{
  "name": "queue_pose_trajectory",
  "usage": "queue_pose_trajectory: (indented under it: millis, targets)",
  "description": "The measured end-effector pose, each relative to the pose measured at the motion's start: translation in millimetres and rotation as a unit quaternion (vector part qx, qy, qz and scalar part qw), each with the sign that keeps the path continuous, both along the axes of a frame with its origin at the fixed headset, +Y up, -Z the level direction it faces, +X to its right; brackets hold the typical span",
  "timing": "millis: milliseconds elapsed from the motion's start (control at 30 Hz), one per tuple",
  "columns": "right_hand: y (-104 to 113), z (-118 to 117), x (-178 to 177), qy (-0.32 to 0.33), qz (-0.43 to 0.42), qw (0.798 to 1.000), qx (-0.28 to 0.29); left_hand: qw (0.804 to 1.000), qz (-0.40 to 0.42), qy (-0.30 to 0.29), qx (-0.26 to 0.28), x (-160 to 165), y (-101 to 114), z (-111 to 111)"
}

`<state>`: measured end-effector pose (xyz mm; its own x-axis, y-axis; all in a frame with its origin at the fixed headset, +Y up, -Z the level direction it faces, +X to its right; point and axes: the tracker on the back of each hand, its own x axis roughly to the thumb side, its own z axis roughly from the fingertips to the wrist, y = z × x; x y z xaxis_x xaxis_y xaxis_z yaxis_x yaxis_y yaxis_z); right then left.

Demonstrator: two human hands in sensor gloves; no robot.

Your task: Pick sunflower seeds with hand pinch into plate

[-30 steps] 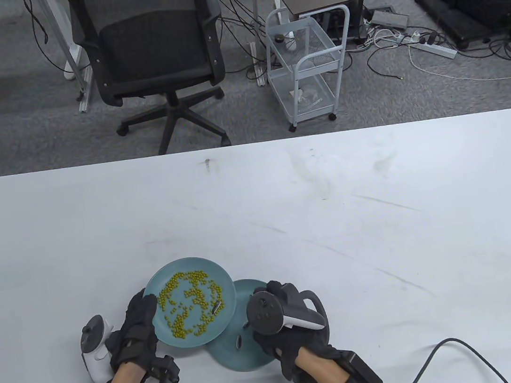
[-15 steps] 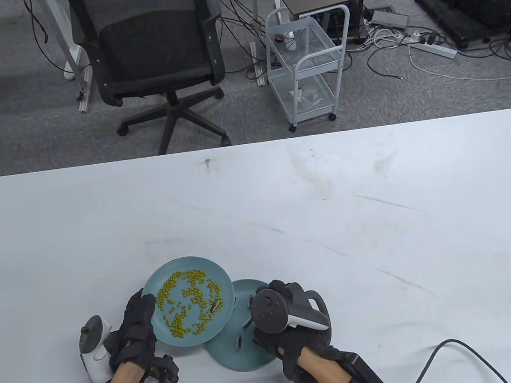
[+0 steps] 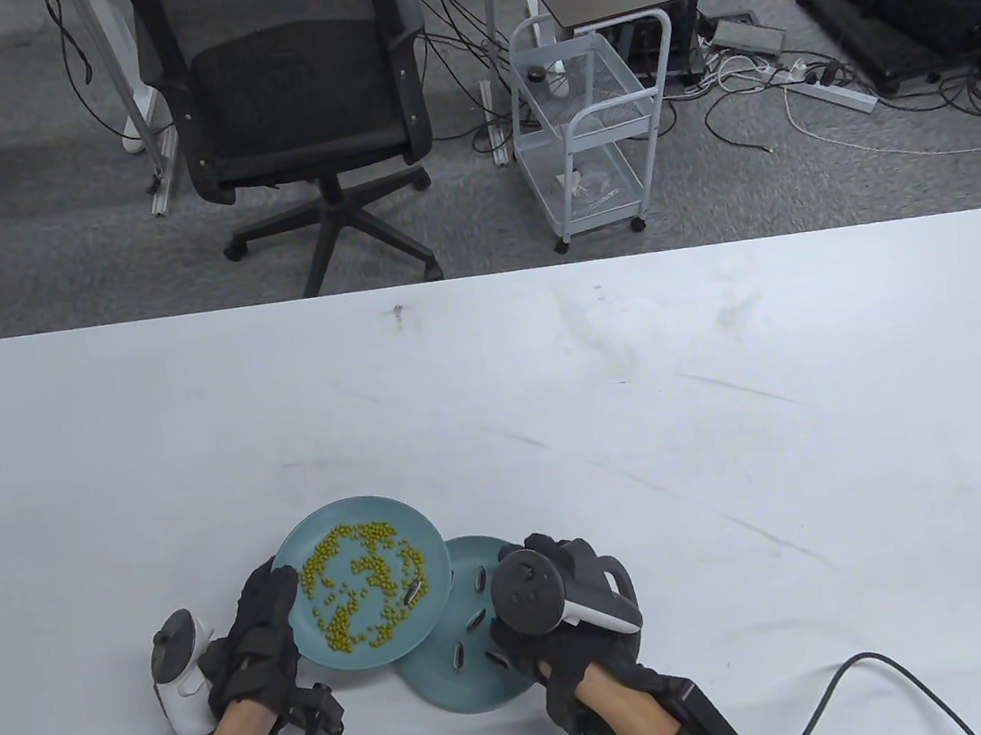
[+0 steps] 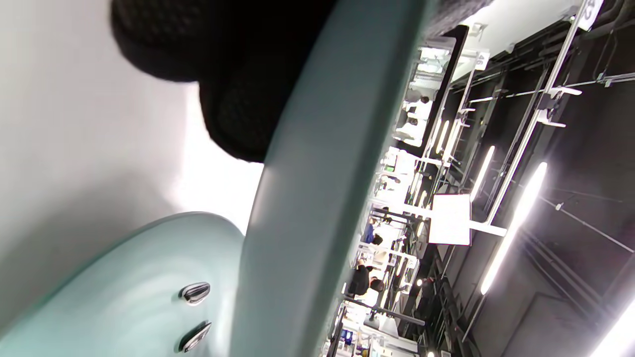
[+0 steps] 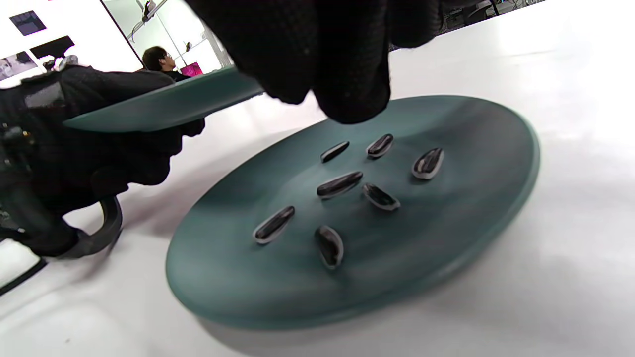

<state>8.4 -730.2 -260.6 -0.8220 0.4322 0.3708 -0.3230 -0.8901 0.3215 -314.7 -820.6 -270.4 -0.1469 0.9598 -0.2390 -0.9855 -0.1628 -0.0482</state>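
Note:
My left hand (image 3: 259,637) grips the rim of a teal plate (image 3: 414,524) and holds it raised and tilted. It carries many yellow-green beans (image 3: 357,587) and one dark sunflower seed (image 3: 414,591). A second teal plate (image 3: 449,688) lies on the table under its right side, with several sunflower seeds (image 5: 340,184) on it. My right hand (image 5: 327,94) hovers just above this plate (image 5: 496,148), fingertips bunched, with no seed visible between them. The left wrist view shows the raised plate's underside (image 4: 317,173) and two seeds (image 4: 194,292) below it.
The white table (image 3: 644,419) stretches far and right of the plates. A black cable (image 3: 844,673) trails from my right wrist near the front edge. An office chair (image 3: 297,94) and a white cart (image 3: 593,125) stand beyond the table.
My right hand has drawn back to the right over the lower plate, uncovering more seeds there. The raised plate and my left hand have barely moved.

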Motion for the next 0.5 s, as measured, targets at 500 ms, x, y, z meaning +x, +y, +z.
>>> queue_pose_trajectory:
  millis: [500]
  targets:
    - [62, -37, -49, 0.040, -0.045, 0.997, 0.054, 0.999, 0.026, -0.030, -0.002, 5, -1, -1]
